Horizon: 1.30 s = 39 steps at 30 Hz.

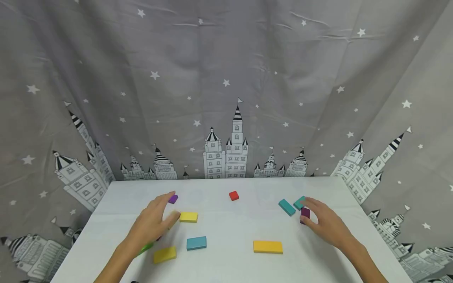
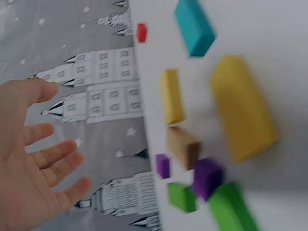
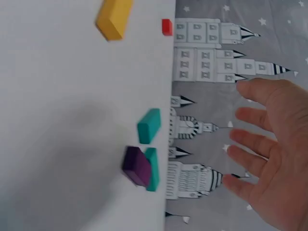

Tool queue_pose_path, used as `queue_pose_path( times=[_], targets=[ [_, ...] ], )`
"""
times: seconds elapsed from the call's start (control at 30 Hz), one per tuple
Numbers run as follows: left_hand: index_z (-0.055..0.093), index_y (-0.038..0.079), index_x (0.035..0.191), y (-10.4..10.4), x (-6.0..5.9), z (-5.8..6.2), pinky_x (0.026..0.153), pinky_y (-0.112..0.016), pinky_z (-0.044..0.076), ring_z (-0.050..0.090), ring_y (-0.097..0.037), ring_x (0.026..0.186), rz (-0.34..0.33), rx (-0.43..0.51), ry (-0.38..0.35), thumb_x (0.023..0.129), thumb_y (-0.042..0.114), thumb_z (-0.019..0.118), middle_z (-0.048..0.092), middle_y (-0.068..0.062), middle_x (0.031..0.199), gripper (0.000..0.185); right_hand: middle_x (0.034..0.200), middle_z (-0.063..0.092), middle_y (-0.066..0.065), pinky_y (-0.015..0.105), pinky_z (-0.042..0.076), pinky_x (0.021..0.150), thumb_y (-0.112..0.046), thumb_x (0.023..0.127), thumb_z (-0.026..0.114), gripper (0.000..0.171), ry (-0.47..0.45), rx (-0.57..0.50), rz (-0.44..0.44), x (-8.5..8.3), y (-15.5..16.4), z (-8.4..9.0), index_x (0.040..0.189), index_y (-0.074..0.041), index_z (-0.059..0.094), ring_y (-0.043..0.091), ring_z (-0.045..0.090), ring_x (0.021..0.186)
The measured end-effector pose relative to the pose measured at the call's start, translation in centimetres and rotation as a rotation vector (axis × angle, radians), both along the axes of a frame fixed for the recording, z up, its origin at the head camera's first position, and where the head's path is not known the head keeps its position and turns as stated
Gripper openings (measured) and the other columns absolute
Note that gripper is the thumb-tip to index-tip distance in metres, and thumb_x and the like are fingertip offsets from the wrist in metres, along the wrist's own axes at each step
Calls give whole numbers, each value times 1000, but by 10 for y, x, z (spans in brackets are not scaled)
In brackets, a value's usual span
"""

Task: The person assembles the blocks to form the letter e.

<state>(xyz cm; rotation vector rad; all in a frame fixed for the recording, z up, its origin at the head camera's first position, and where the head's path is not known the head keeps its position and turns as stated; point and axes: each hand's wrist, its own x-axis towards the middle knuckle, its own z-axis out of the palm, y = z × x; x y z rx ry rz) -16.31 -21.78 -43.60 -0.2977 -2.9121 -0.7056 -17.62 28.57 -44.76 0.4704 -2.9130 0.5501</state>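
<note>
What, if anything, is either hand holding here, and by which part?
Nothing is held. The left hand and the right hand both show spread, open fingers above the table, near the blocks.

1. A small purple block (image 1: 173, 199) lies flat near the far left of the white table (image 1: 226, 259), just off the left hand's (image 1: 152, 222) fingertips.
2. A darker purple block (image 1: 305, 214) lies at the table's far right, seemingly touching the right hand's (image 1: 327, 224) fingers and a teal block (image 1: 299, 203).
</note>
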Motion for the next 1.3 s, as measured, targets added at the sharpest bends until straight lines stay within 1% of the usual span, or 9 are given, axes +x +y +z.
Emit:
queue_pose_path(
  times=[0.13, 0.23, 0.37, 0.47, 0.6, 0.73, 0.9, 1.1, 1.3],
  targets=[
    [44, 4, 147, 11, 3, -15, 100, -65, 39, 46, -44, 130, -22, 106, -105, 95, 24, 68, 50, -22, 142, 60, 136, 58, 15, 58, 44, 98, -24, 92, 73, 44, -88, -99, 7, 6, -5, -12, 132, -8, 62, 40, 52, 127],
    [49, 3, 143, 19, 4, -28, 99, -59, 43, 53, -39, 124, -29, 162, -169, 93, 16, 71, 57, -18, 134, 56, 131, 62, 10, 54, 46, 97, -21, 92, 73, 39, -113, -168, 31, 10, -11, -22, 129, -10, 64, 36, 56, 122],
    [56, 3, 135, 29, 7, -45, 96, -53, 48, 58, -33, 115, -56, 218, -221, 90, 12, 75, 63, -12, 124, 50, 126, 65, 5, 51, 48, 96, -18, 92, 72, 35, -133, -248, 94, 14, -19, -37, 126, -9, 66, 32, 59, 118],
    [59, 1, 130, 32, 9, -57, 94, -52, 49, 60, -34, 112, -132, 238, -219, 88, 11, 76, 65, -12, 120, 47, 125, 65, 5, 52, 47, 96, -19, 93, 72, 36, -172, -296, 152, 18, -27, -50, 126, -8, 65, 33, 58, 119],
    [60, -3, 127, 31, 10, -72, 93, -52, 48, 61, -36, 112, -267, 235, -201, 86, 13, 77, 65, -14, 120, 47, 126, 64, 7, 50, 48, 95, -25, 91, 74, 40, -266, -338, 219, 21, -38, -66, 127, -8, 65, 34, 58, 118],
    [60, -3, 127, 31, 10, -84, 96, -53, 46, 58, -37, 116, -318, 215, -224, 85, 13, 78, 63, -13, 123, 48, 125, 63, 2, 47, 45, 100, -30, 88, 77, 48, -357, -358, 235, 22, -47, -80, 129, -10, 64, 28, 57, 117],
    [63, 1, 125, 32, 9, -91, 95, -50, 47, 58, -32, 113, -303, 185, -242, 84, 10, 79, 62, -7, 119, 46, 122, 62, -7, 48, 43, 101, -35, 86, 78, 48, -401, -345, 214, 21, -53, -90, 128, -18, 65, 23, 52, 113],
    [67, 4, 118, 33, 9, -92, 89, -44, 50, 59, -24, 101, -300, 160, -234, 82, 7, 80, 61, -1, 108, 39, 115, 61, -10, 46, 44, 97, -34, 85, 79, 41, -434, -372, 190, 19, -56, -98, 123, -22, 68, 21, 49, 106],
    [67, 6, 114, 34, 8, -92, 88, -41, 51, 59, -21, 99, -305, 161, -235, 81, 8, 80, 61, 1, 105, 36, 113, 60, -11, 48, 43, 96, -30, 86, 78, 36, -444, -401, 184, 19, -56, -103, 120, -23, 69, 21, 49, 106]
  ],
)
